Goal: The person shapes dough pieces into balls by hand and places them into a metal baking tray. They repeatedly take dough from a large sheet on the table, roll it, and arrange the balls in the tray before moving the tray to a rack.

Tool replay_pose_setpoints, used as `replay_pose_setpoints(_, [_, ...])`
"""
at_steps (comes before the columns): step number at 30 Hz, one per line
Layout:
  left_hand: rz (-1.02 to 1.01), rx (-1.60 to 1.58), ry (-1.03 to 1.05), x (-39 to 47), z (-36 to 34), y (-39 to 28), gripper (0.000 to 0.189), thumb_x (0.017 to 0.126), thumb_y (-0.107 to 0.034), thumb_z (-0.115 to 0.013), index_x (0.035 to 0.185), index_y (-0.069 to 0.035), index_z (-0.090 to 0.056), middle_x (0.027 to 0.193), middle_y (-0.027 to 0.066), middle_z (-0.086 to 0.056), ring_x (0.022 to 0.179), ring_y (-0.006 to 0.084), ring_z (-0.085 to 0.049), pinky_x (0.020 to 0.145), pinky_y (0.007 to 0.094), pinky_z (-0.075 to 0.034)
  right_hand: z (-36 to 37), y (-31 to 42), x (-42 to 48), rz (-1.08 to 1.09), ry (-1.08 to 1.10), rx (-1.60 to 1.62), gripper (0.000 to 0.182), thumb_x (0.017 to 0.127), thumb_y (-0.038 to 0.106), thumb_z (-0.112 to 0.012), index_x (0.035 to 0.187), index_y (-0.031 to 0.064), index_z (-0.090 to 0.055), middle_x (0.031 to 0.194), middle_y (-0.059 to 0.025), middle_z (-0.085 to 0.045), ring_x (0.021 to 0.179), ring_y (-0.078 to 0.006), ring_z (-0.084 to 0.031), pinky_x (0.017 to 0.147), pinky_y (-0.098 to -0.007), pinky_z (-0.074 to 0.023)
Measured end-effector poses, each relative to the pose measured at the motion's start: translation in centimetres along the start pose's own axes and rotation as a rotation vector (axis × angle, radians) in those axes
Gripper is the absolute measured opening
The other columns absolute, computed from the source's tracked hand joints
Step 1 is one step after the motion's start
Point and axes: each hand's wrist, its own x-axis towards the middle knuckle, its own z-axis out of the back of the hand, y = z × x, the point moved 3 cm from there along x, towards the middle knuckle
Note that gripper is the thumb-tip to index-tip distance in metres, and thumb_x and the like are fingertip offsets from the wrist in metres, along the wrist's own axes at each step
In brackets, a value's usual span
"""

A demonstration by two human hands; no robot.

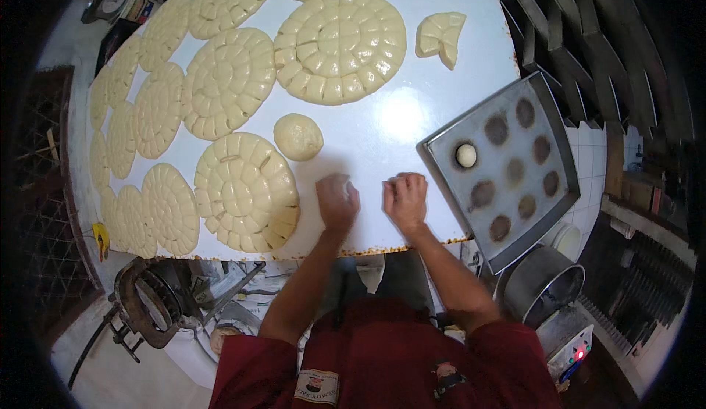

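Observation:
My left hand point(337, 202) is curled low over the white tabletop, blurred; a pale spot by its thumb may be dough. To its right, my right hand point(407, 202) rests palm down with bent fingers, and whatever lies beneath it is hidden. A smooth round lump of dough point(298, 137) sits beyond my left hand. Left of that hand lies a flat dough disc point(246, 192) scored into rings of small pieces. At my right, a metal baking tray point(515, 172) with dark round marks holds one small dough ball point(466, 156) on a mark.
Several more scored dough discs point(340, 46) cover the table's far and left parts. A cut dough piece point(440, 39) lies at the far right. Stacked metal trays point(579, 50) stand beyond the table's right edge. A metal mixing bowl point(543, 285) is below right.

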Motion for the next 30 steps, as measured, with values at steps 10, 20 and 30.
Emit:
replay_pose_setpoints(10, [-0.017,-0.100,0.077,-0.4,0.6,-0.7,0.016,0.088,-0.008,-0.070,0.102,-0.003,-0.065,0.103,0.0171,-0.065,0.103,0.0427,-0.062,0.093,0.0551,-0.048,-2.5,2.1,-0.9,-0.065,-0.089,-0.012,0.015,0.088,0.008,-0.078,0.097,0.0061,-0.066,0.100,-0.0141,-0.065,0.101,-0.0385,-0.062,0.094,-0.0494,-0.0464])
replay_pose_setpoints(20, [-0.076,-0.057,0.127,-5.7,0.2,0.4,0.021,0.085,-0.006,-0.078,0.102,-0.004,-0.065,0.109,0.0168,-0.068,0.104,0.0388,-0.063,0.096,0.0548,-0.047,-2.0,3.0,-3.8,0.141,0.052,0.136,0.019,0.085,0.007,-0.081,0.097,0.0062,-0.067,0.105,-0.0133,-0.069,0.107,-0.0364,-0.064,0.097,-0.0492,-0.0497])
replay_pose_setpoints(30, [-0.087,-0.130,0.156,-7.1,2.4,-0.6,0.026,0.085,-0.002,-0.074,0.109,-0.001,-0.065,0.112,0.0193,-0.066,0.106,0.0433,-0.060,0.095,0.0540,-0.049,1.1,-0.9,-5.4,0.325,0.264,0.272,0.020,0.086,0.008,-0.081,0.099,0.0073,-0.066,0.107,-0.0134,-0.069,0.107,-0.0375,-0.064,0.097,-0.0504,-0.0501])
